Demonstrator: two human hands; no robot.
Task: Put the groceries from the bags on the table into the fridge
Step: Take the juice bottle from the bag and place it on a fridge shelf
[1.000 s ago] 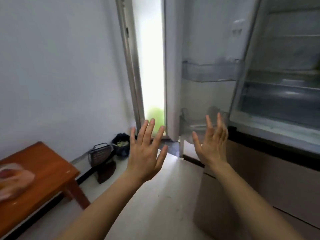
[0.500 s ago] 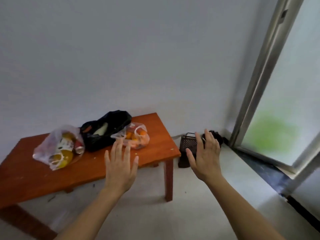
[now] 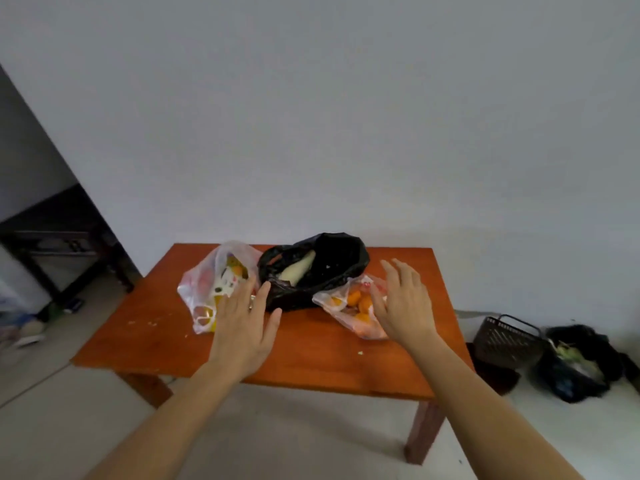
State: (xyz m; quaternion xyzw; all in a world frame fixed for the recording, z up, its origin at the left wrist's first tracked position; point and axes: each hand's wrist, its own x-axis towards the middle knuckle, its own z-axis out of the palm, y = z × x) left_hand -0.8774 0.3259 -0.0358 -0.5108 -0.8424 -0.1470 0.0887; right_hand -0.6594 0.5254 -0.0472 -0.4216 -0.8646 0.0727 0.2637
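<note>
Left hand (image 3: 242, 327) and right hand (image 3: 401, 306) hover over the table (image 3: 156, 334), fingers spread, holding nothing. Clear bag (image 3: 214, 282) sits at 11 o'clock, black bag (image 3: 322, 271) at 12, bag of oranges (image 3: 356, 306) at 1.

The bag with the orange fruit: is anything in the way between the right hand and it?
Nothing visible is in the way. The right hand, open, is right beside the bag with the orange fruit, overlapping its right edge in the view; whether it touches is unclear. The black bag lies behind, not between.
</note>
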